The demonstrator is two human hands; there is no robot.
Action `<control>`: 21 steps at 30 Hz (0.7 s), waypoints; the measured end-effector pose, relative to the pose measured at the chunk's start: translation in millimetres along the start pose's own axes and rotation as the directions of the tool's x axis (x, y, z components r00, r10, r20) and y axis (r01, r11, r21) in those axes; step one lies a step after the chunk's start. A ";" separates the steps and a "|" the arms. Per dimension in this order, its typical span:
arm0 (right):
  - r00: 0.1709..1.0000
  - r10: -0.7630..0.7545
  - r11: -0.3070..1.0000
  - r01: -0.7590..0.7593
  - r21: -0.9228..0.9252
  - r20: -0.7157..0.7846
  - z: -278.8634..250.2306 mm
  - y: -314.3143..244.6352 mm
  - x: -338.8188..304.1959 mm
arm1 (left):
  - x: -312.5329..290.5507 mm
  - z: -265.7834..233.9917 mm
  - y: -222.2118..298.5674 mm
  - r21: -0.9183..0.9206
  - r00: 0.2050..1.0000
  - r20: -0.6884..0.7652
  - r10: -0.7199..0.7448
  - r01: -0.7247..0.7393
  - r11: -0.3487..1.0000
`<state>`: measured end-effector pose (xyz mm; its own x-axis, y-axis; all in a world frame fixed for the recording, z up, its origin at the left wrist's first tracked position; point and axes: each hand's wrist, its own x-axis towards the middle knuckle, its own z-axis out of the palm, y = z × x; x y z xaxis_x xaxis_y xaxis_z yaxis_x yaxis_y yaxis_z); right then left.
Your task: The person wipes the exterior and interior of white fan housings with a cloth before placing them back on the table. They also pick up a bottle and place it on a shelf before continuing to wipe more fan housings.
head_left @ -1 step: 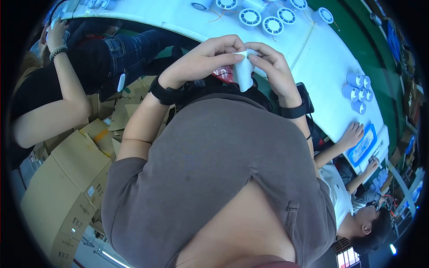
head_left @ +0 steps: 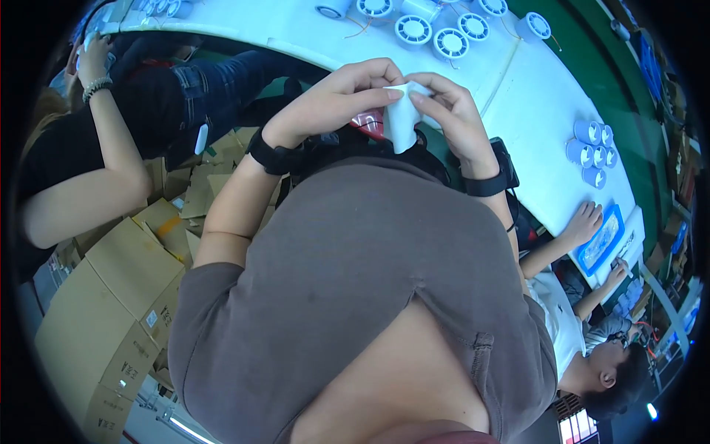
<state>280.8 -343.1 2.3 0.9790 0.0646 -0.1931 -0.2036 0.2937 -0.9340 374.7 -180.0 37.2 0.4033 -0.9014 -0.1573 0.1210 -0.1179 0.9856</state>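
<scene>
Both of my hands are raised in front of my waist, at the near edge of the white table [head_left: 492,48]. Between them is a thin white sheet-like piece [head_left: 401,127], its lower end hanging down in a curl. My left hand [head_left: 333,103] pinches its upper left part between thumb and fingers. My right hand [head_left: 452,111] has thumb and fingertips closed on the upper right corner. Whether the piece is paper, cloth or soft plastic I cannot tell. Behind it, near my lap, shows a shiny red item [head_left: 368,124], partly hidden by my left hand and the sheet.
Several round white fan-like units [head_left: 413,29] with slotted faces and thin wires lie beyond my hands. Stacked pale cylinders [head_left: 589,154] and a blue tray [head_left: 600,238] are at right, beside a seated co-worker [head_left: 566,318]. Another person [head_left: 96,140] and cardboard boxes [head_left: 111,274] are at left.
The white piece has turned slightly, and more of its upper right part shows by my right thumb. Both hands stay in nearly the same place.
</scene>
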 end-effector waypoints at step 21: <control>0.888 0.168 0.924 0.009 0.382 -0.427 15.0 24.2 -21.9 | -0.2 -86.1 -87.5 0.431 0.665 -0.735 0.137 0.301 0.851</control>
<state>254.4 -323.1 -11.5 0.8372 -0.3007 -0.4568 -0.1808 0.6362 -0.7501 442.1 -133.7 -54.3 0.9509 -0.3092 -0.0148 -0.1665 -0.5510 0.8178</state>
